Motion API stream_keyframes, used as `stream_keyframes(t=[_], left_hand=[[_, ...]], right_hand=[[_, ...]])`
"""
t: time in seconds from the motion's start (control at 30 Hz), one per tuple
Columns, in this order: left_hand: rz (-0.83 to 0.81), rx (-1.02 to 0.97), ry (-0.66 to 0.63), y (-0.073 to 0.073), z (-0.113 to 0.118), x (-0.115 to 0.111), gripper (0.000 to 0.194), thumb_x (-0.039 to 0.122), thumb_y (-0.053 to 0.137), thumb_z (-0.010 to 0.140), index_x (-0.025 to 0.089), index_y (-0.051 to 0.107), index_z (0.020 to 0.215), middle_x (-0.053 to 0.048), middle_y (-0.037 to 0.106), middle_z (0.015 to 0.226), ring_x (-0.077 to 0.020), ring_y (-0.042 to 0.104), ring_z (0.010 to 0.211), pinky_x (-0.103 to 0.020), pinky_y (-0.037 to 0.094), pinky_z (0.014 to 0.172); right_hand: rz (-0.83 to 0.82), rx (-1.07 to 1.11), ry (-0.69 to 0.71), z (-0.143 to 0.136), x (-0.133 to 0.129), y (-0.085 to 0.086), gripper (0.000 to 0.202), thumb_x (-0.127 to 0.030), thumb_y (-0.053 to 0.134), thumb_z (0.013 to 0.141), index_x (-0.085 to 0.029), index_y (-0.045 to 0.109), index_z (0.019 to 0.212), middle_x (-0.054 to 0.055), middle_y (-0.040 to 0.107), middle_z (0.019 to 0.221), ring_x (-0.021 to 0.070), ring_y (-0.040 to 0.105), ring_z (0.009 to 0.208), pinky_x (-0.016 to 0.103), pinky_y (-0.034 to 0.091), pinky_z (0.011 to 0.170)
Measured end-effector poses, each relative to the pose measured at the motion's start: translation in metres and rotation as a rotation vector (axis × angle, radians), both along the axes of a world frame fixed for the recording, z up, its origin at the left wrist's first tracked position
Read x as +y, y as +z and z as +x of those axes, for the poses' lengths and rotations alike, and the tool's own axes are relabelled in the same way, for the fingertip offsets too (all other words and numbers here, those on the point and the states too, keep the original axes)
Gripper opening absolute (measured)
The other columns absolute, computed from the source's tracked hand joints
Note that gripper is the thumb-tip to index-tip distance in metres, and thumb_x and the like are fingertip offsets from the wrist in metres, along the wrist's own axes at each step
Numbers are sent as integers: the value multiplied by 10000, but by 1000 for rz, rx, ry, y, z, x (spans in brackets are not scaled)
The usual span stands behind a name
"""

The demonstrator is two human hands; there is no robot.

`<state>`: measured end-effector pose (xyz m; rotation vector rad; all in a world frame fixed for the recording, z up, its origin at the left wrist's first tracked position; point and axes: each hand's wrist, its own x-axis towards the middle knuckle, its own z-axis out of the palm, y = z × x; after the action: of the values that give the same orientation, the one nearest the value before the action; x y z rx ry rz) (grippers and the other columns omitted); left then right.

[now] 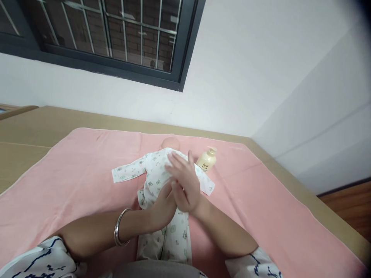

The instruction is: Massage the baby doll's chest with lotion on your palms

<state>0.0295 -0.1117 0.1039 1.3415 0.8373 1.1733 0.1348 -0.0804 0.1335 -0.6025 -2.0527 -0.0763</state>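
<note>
The left hand [162, 208] and right hand [187, 183] touched over the doll [154, 175], which lay on the pink cloth [87, 170] near the pump bottle [207, 159]. The right fingers were loose and spread; the left ones were partly hidden, so nobody could tell. Slow, even rubs with both palms seemed best.

1. Base: flat tan surf [60, 120]; bed or tbl, can't tell.
2. Pink cloth [87, 166] spread over most of it, few creases; tan shows at far edge + L/R sides.
3. On cloth, approx ctr: doll [155, 170], wht printed outfit [153, 179], arms out, head at far end, mid partly hidden.
4. Also on cloth: cream pump btl [207, 160], just beside doll.
</note>
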Motion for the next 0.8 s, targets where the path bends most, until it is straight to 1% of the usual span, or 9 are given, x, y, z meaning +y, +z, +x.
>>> stream_keyframes(t=[0.07, 0.13, 0.23, 0.37, 0.5, 0.6, 0.7, 0.73, 0.8], left_hand=[[33, 54, 38, 6, -9, 13, 392, 420, 394, 946, 206, 576, 1220, -80, 599, 1284, -256, 526, 1221, -431, 446, 1050], [103, 129, 184, -1, -16, 36, 418, 381, 400, 948, 216, 503, 1318, -64, 508, 1406, -240, 435, 1328, -432, 350, 1140], [228, 234, 400, -29, -23, 78, 457, 340, 362, 953, 183, 437, 1376, -86, 433, 1469, -229, 367, 1383, -456, 268, 1189], [389, 354, 443, -68, -27, 111, 432, 307, 313, 958, 152, 494, 1319, -117, 488, 1419, -224, 382, 1376, -474, 251, 1199], [432, 403, 470, -82, -27, 114, 428, 283, 320, 952, 154, 484, 1326, -118, 489, 1419, -222, 389, 1371, -484, 263, 1195], [426, 404, 484, -84, -26, 111, 416, 294, 346, 949, 163, 495, 1314, -115, 499, 1408, -230, 401, 1361, -494, 266, 1190], [360, 375, 491, -83, -27, 110, 414, 322, 356, 953, 172, 500, 1311, -114, 503, 1404, -236, 429, 1336, -494, 307, 1168], [344, 365, 487, -83, -27, 110, 415, 330, 353, 956, 169, 507, 1306, -116, 505, 1401, -236, 434, 1332, -492, 311, 1166], [324, 348, 480, -82, -28, 110, 417, 344, 350, 959, 161, 522, 1292, -120, 515, 1391, -237, 436, 1332, -486, 309, 1168]], right_hand=[[-122, 80, -162, 6, 12, 1, 420, -225, 355, 938, -234, 475, 1341, 76, 476, 1430, 265, 410, 1349, 611, 137, 1159], [-247, 93, -281, 8, 25, -4, 440, -225, 377, 941, -221, 449, 1374, 89, 446, 1453, 244, 395, 1359, 569, 184, 1163], [-406, -24, -317, 2, 38, -25, 470, -183, 380, 910, -163, 472, 1371, 112, 448, 1449, 223, 370, 1374, 503, 219, 1172], [-500, -208, -253, -8, 53, -58, 487, -141, 345, 900, -109, 493, 1362, 124, 442, 1451, 200, 352, 1383, 427, 224, 1181], [-543, -320, -327, 5, 79, -67, 469, -264, 333, 976, -123, 438, 1411, 117, 400, 1482, 226, 280, 1418, 483, 149, 1184], [-602, -373, -492, 15, 88, -64, 500, -351, 310, 1002, -102, 422, 1421, 148, 369, 1495, 263, 278, 1416, 480, 189, 1165], [-584, -434, -681, 6, 72, -64, 546, -337, 310, 997, -18, 372, 1435, 221, 359, 1481, 311, 264, 1415, 496, 173, 1160], [-558, -463, -681, 0, 65, -64, 547, -317, 317, 991, -7, 361, 1439, 227, 341, 1489, 313, 241, 1424, 493, 154, 1166], [-503, -518, -579, -8, 53, -66, 531, -273, 330, 977, -31, 357, 1449, 198, 289, 1522, 290, 179, 1447, 471, 128, 1178]])
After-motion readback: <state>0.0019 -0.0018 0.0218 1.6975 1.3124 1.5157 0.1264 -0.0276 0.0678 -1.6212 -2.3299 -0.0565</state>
